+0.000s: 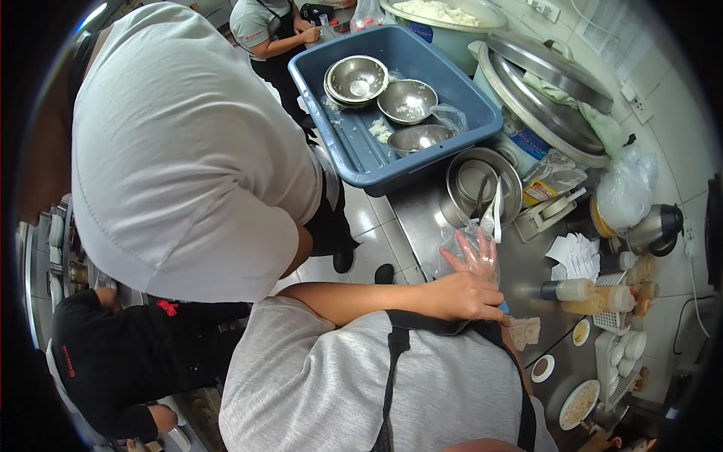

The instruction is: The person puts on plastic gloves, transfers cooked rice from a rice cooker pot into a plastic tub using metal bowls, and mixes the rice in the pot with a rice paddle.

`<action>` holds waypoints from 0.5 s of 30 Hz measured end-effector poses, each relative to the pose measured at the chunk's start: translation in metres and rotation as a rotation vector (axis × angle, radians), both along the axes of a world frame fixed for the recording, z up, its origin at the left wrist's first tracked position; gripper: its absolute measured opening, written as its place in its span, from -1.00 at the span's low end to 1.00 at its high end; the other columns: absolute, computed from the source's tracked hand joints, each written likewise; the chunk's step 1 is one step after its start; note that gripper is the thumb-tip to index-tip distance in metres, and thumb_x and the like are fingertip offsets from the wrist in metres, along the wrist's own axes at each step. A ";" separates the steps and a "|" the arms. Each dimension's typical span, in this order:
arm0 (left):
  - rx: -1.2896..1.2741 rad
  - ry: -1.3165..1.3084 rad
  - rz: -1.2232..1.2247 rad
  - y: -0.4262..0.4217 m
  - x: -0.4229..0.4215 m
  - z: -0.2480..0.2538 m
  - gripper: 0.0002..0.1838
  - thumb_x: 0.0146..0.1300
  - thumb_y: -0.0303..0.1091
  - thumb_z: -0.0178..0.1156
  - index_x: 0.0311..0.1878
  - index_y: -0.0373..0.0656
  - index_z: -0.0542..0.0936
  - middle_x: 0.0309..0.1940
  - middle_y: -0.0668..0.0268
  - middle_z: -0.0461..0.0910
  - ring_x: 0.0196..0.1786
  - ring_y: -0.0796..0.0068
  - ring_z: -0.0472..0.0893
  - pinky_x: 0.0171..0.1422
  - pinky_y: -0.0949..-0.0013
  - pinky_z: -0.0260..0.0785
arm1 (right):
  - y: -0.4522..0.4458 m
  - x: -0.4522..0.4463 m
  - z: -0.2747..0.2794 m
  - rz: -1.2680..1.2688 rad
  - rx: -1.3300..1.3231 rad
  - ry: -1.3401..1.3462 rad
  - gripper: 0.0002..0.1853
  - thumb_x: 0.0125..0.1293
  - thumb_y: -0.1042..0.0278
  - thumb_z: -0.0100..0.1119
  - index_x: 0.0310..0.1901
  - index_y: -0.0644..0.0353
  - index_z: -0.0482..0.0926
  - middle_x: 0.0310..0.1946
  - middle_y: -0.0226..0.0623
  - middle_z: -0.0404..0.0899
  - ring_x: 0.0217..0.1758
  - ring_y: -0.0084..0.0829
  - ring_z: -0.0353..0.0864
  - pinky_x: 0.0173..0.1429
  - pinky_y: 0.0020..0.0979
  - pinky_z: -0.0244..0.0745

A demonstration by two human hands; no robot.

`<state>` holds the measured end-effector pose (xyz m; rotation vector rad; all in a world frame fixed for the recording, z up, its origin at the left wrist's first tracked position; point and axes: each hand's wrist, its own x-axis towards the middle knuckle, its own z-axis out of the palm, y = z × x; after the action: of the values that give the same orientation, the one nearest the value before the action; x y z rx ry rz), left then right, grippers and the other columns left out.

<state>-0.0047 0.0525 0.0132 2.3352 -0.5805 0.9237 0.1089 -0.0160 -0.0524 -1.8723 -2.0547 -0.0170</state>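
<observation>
My left hand (461, 296) reaches across my front, its fingers closed by the wrist of my right hand, seemingly on the cuff of a clear plastic glove (450, 248). Inside that loose, see-through glove is my right hand (477, 261), fingers spread and pointing away from me, holding nothing. Just beyond its fingertips stands a metal pot (454, 197) with a smaller round vessel, a white-handled utensil (498, 209) and a dark-handled one in it. A crumpled beige cloth (524, 332) lies near my right wrist. My left fingertips are partly hidden.
A blue tub (343, 162) holds several metal bowls with white food scraps. Large lidded pots (553, 68) line the wall. Squeeze bottles (576, 289), papers (574, 255), a kettle (654, 230) and small dishes stand right. A white-shirted person (181, 151) is close left; others work nearby.
</observation>
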 end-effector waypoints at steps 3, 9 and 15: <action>-0.022 0.107 -0.040 0.004 -0.003 0.010 -0.66 -0.02 -0.40 0.12 -0.09 -0.04 0.57 -0.32 0.33 0.45 -0.17 0.33 0.50 -0.13 0.29 0.44 | 0.006 -0.006 0.036 -0.044 -0.028 0.086 -0.49 0.13 -0.03 0.16 0.16 -0.23 0.50 0.38 -0.26 0.12 0.47 0.03 -0.11 0.43 0.16 -0.27; -0.006 -0.324 0.146 -0.001 0.000 0.018 -0.72 0.09 -0.35 0.13 -0.09 0.00 0.61 -0.11 0.28 0.48 -0.04 0.30 0.45 0.09 0.26 0.31 | -0.002 0.023 0.024 -0.054 0.160 1.061 -0.11 0.02 -0.24 0.24 0.39 -0.31 0.08 0.45 -0.20 -0.09 0.46 0.03 -0.07 0.43 0.14 -0.19; -0.085 0.074 0.200 -0.010 -0.015 0.013 -0.70 0.04 -0.31 0.23 -0.10 -0.06 0.56 -0.20 0.30 0.48 -0.17 0.33 0.48 -0.02 0.35 0.34 | -0.023 0.009 0.068 0.167 0.386 1.901 -0.08 0.18 -0.36 -0.02 0.43 -0.41 -0.32 0.46 -0.15 -0.17 0.42 0.05 0.05 0.39 0.14 0.00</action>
<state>-0.0201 0.0429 0.0265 2.3694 -0.2756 0.9258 0.1179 -0.0392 0.0153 -0.6364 -0.6656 0.9128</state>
